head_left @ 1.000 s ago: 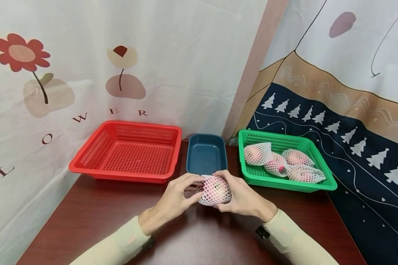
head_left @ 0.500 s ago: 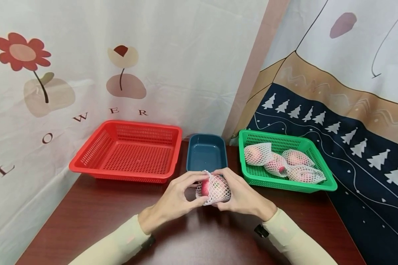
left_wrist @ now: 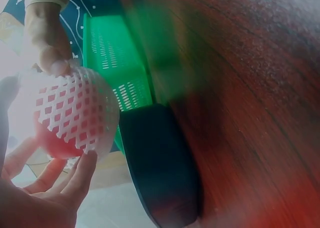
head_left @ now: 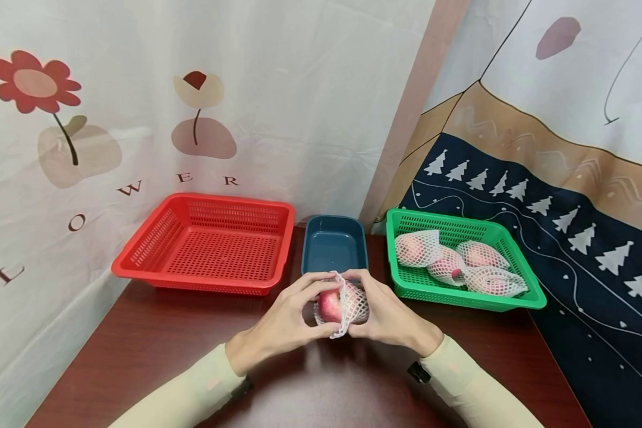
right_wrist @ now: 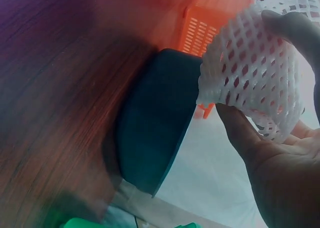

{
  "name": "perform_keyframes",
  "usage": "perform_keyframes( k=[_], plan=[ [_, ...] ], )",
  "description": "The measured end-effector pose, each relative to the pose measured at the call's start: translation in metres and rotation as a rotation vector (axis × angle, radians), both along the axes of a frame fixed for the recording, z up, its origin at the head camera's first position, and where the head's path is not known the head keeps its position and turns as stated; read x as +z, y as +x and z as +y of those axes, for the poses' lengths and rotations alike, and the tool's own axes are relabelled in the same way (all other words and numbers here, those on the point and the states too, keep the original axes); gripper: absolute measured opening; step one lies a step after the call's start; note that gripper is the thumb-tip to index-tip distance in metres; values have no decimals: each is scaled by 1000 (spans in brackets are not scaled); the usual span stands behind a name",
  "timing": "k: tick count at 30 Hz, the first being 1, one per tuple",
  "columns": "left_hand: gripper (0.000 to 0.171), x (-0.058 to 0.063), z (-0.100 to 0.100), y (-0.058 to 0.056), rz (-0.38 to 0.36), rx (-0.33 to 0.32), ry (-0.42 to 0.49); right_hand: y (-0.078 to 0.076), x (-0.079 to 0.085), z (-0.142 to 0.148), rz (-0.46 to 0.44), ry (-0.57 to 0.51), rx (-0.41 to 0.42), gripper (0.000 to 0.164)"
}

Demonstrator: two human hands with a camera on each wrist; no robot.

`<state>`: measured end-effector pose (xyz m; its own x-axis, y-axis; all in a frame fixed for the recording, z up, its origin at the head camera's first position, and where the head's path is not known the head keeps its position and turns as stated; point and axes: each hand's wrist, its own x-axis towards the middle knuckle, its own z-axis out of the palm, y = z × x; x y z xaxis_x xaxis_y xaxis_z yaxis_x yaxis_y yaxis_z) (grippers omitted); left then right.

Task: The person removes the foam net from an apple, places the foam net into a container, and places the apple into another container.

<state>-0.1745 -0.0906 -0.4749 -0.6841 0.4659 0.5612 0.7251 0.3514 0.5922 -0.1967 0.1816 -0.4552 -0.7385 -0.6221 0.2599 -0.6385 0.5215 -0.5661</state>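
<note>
Between both hands is a red apple (head_left: 329, 306), partly covered by a white foam net (head_left: 357, 303). Bare red skin shows on its left side. My left hand (head_left: 278, 318) curves around that side, fingers and thumb at the net's bunched edge. From the right, my right hand (head_left: 393, 315) grips the netted part, thumb below and fingers above. In the left wrist view, the left fingertips (left_wrist: 90, 160) press the net's rim beside the bare apple. The right wrist view shows the net (right_wrist: 260, 63) spread between thumb and fingers, covering most of the apple there.
A blue tray (head_left: 361, 255) stands just behind the hands. To the left is a red basket (head_left: 208, 286) with nothing in it. The green basket (head_left: 460, 297) on the right holds several netted apples (head_left: 417, 248). Printed curtains (head_left: 310, 107) hang behind the brown table (head_left: 321, 392).
The net's edge has slid rightward across the apple, baring more red skin on the left. Both hands stay around the apple in nearly the same place.
</note>
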Motion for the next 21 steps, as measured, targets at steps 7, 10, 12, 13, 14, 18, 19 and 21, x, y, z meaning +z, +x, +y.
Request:
perform_keyframes(
  k=[7,10,12,13,14,18,19,21],
  plan=[
    [77,0,1,-3,31,-2,-10,-1,0,-2,0,-51,18,102],
    [77,0,0,-4,51,-4,-12,-1,0,-2,-17,-71,34,102],
    [76,-1,-1,-4,58,-4,-13,-1,0,-2,-27,-74,45,102],
    [76,-1,-1,-5,60,-4,-11,-1,0,-2,-30,-74,50,102],
    [75,-1,-1,-5,65,-5,-7,-2,0,-2,-30,-71,53,101],
    [71,-1,-1,-5,82,1,17,-3,2,0,-23,-66,67,99],
    [70,-1,-1,-5,87,3,24,-3,2,0,-22,-66,69,99],
    [69,0,-1,-5,95,10,32,-4,3,1,-16,-67,76,99]
  ],
)
